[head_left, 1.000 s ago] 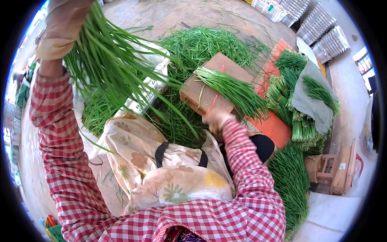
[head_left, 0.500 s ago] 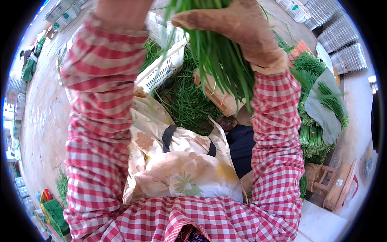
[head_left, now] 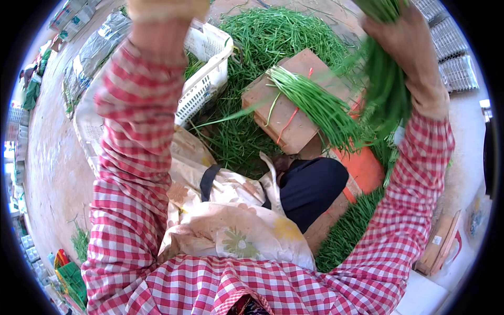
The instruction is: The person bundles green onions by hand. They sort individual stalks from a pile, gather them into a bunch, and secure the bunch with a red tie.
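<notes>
Stems, long, thin and glossy green, give the head view its main texture: a tied bundle (head_left: pixel 310 100) fans its leafy end over a box-like brown wooden block (head_left: pixel 258 102), with a thin red tie (head_left: pixel 287 126) trailing down the near face. Behind and beside the block spreads a tangled heap of loose greens (head_left: pixel 286 34), and a white plastic crate (head_left: pixel 202 97) with slotted walls stands left of it. Patterned cloth in soft folds, an apron (head_left: pixel 226 226), covers the lap, next to a dark, smooth trouser knee (head_left: pixel 315 184). The block's near left corner is uncovered, its edges straight and square; an orange sheet (head_left: pixel 365 168) lies flat to its right, and pale floor (head_left: pixel 52 178) runs along the left. Both forearms stand well apart, leaving open room above the lap. At the upper right, the right hand (head_left: pixel 401 50) is closed around a bunch of greens (head_left: pixel 387 86), its leaves hanging down, blurred. The upper edge cuts off the left hand (head_left: pixel 168 10), so its grip cannot be told.
</notes>
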Demonstrator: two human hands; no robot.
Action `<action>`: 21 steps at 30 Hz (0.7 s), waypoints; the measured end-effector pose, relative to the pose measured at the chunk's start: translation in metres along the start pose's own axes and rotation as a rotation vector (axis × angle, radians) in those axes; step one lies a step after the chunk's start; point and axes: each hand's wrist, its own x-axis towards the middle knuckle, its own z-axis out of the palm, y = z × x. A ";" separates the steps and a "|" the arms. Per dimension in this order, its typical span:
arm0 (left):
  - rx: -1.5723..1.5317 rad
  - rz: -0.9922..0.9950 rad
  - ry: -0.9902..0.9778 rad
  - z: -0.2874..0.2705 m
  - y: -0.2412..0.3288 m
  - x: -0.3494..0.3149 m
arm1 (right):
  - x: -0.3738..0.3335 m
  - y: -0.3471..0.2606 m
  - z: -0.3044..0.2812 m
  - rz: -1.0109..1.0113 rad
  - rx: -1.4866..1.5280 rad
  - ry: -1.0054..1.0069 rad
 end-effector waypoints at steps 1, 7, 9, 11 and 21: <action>-0.053 -0.052 -0.008 0.023 0.002 -0.024 | -0.008 0.018 -0.014 0.066 -0.209 -0.104; -0.636 -0.891 -0.825 0.177 0.121 -0.232 | -0.086 0.107 0.023 0.163 -0.482 -0.166; -0.272 -0.506 -1.142 0.189 0.141 -0.263 | -0.102 0.120 0.033 0.123 -0.499 -0.185; -0.137 -0.560 -1.203 0.188 0.147 -0.291 | -0.111 0.122 0.030 0.184 -0.564 -0.261; 0.203 -1.314 -0.704 0.112 0.102 -0.346 | -0.151 0.127 0.115 -0.006 -0.398 -0.388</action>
